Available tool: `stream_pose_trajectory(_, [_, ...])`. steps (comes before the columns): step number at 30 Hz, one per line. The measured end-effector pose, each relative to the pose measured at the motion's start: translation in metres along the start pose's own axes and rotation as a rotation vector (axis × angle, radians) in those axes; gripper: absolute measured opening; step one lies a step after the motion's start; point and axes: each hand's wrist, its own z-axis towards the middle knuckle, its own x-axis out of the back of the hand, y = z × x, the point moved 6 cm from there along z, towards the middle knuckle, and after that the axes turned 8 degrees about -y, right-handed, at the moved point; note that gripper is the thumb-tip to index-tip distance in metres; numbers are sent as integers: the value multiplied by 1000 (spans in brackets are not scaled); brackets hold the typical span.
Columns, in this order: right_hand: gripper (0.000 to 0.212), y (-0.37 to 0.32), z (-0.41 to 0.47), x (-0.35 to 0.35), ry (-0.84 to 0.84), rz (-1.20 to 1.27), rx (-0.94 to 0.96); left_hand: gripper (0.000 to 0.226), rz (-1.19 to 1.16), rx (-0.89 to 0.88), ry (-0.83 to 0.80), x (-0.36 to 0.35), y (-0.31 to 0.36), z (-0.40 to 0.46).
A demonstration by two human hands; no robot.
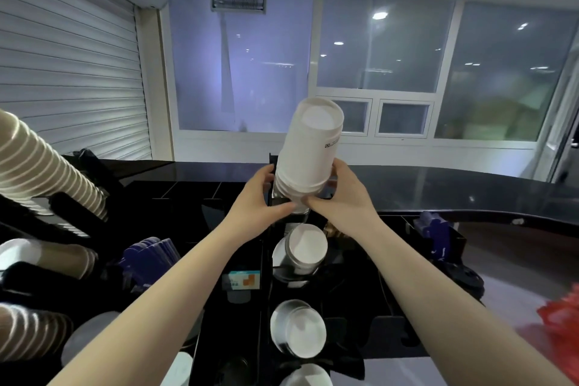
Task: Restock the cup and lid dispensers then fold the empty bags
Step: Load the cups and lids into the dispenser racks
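A short stack of white paper cups (pixel 308 147) stands upside down, tilted slightly right, over the far slot of a black dispenser rack (pixel 351 307). My left hand (pixel 261 197) grips the stack's lower left side. My right hand (pixel 338 197) holds its lower right side, thumb across the rims. Nearer me in the same column, two more stacks of white cups (pixel 302 249) (pixel 299 330) sit in round slots, bases up. A fourth stack (pixel 308 376) shows at the bottom edge.
Long ribbed stacks of cups (pixel 47 163) lean at the left, with more cups (pixel 28 329) below. Blue sleeves (pixel 150 257) sit left of the rack and a blue item (pixel 434 229) to the right. Black lids (pixel 463 279) and a red bag (pixel 560 320) lie at the right. A black counter (pixel 438 185) runs behind.
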Motion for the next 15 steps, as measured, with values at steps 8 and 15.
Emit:
stream_pose_trajectory(8, [77,5,6,-5,5,17,-6,57,41,-106,-19,-7,4,12])
stream_pose_trajectory(15, [57,7,18,-12,-2,-2,-105,61,110,21,15,-5,-8,22])
